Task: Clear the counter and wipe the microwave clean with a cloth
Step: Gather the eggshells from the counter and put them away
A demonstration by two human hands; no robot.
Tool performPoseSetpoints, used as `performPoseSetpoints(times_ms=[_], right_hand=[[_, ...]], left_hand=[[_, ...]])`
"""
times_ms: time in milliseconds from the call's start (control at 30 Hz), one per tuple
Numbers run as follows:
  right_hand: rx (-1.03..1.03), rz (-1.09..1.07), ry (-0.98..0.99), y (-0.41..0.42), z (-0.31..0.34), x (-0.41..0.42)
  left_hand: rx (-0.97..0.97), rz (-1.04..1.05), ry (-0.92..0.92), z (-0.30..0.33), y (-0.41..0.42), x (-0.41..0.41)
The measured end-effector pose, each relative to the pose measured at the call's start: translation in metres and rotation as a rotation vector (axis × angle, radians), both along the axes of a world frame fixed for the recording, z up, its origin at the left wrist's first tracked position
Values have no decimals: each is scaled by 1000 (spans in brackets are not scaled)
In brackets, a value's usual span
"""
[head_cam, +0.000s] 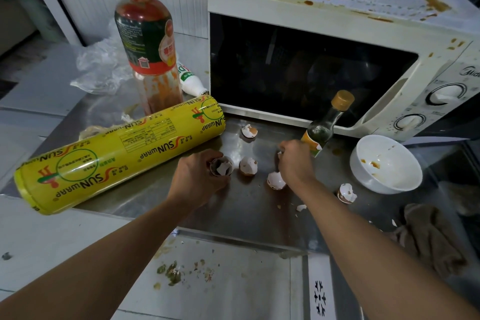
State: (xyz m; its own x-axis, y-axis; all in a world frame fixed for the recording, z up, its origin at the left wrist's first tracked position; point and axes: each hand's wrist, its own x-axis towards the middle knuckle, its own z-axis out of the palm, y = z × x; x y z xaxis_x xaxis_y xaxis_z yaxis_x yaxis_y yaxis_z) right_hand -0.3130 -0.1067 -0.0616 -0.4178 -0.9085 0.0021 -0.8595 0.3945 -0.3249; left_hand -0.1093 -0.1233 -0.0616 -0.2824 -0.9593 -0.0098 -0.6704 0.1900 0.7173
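Between the two hands on the steel counter [249, 205] lie broken eggshells. The left hand [197, 176] is curled around a stack of shell halves [221, 167], pinching them at the rim. The right hand [294, 161] is closed over a fragment at its fingertips; what it grips is largely hidden.

Risks, as judged: the stacked shells are brittle, and a tighter squeeze would crumble them and scatter more chips. A small dark bottle [324, 125] stands tilted just beyond the right hand, and a careless knuckle could tip it.

Beyond both hands sits the microwave [337, 41], its top spattered with sauce, door facing the person, long axis running left to right. The brown cloth [431, 236] lies crumpled to the right of the right forearm, untouched.
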Motion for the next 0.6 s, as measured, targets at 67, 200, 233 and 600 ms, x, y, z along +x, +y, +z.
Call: performPoseSetpoints(times_ms=[67, 200, 233, 600], right_hand=[[43, -11, 56, -4, -2, 1], [117, 28, 163, -10, -3, 4], [126, 35, 181, -11, -4, 4], [201, 30, 129, -17, -7, -2]], left_hand=[[9, 2, 0, 0, -3, 1], [28, 7, -5, -3, -5, 2], [29, 5, -5, -4, -5, 2], [63, -3, -6, -7, -1, 5]])
